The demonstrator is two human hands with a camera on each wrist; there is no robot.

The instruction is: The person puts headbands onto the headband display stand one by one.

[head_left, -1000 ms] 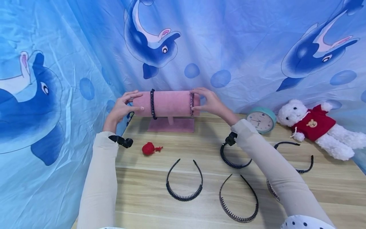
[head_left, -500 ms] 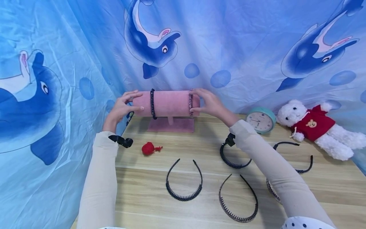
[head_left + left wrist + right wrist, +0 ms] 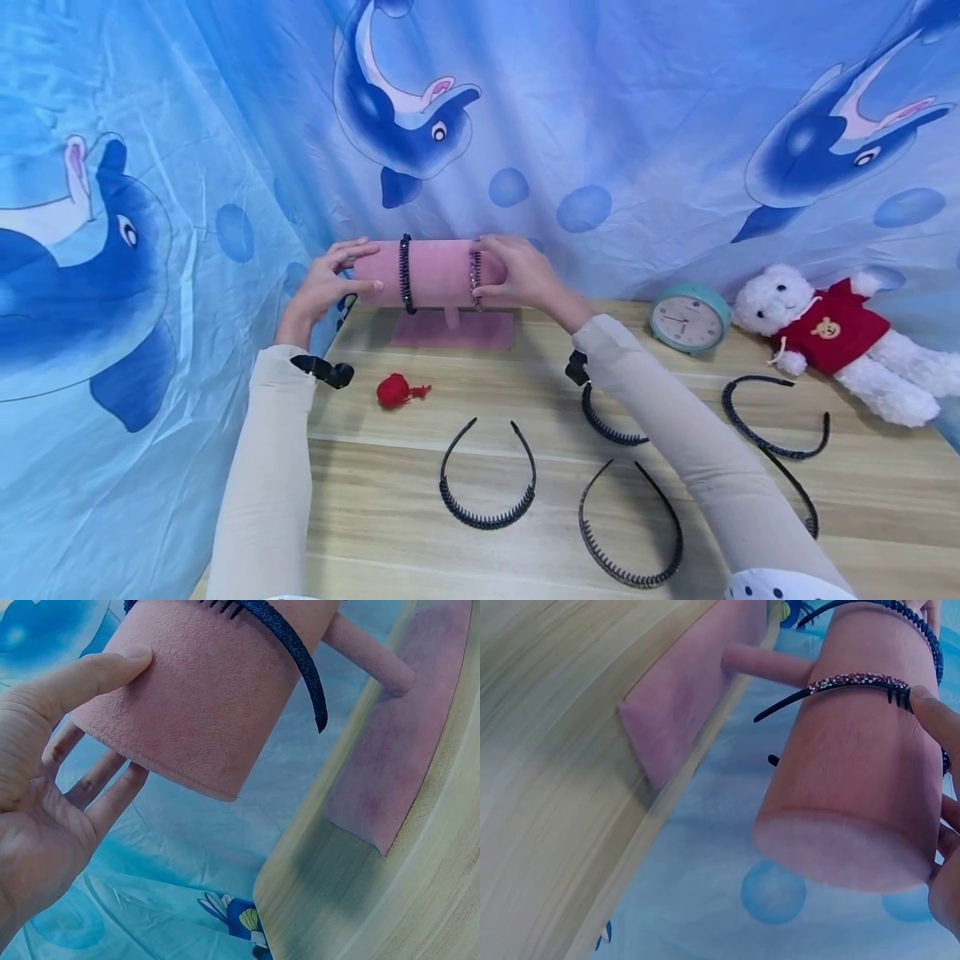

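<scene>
Glittery headband [image 3: 476,273] shifted left along pink roll [image 3: 441,271] since the earlier frame, right hand [image 3: 523,271] moved with it, thumb and fingers pinching that band, left hand [image 3: 324,282] gripping roll's left end, dark headband [image 3: 406,275] also around roll, left of glittery one, apart.

In front of you and down your left hangs a blue cloth [image 3: 637,100], most creased on the left and printed with large dolphins [image 3: 367,100] and rounded bubbles [image 3: 585,208]. Below it you have a pale wood-grain table [image 3: 375,500], evenly lit, with a soft sheen on its near part. Past its rounded corner, your left wrist view shows a dark blue patch [image 3: 244,919], perhaps patterned fabric.
</scene>
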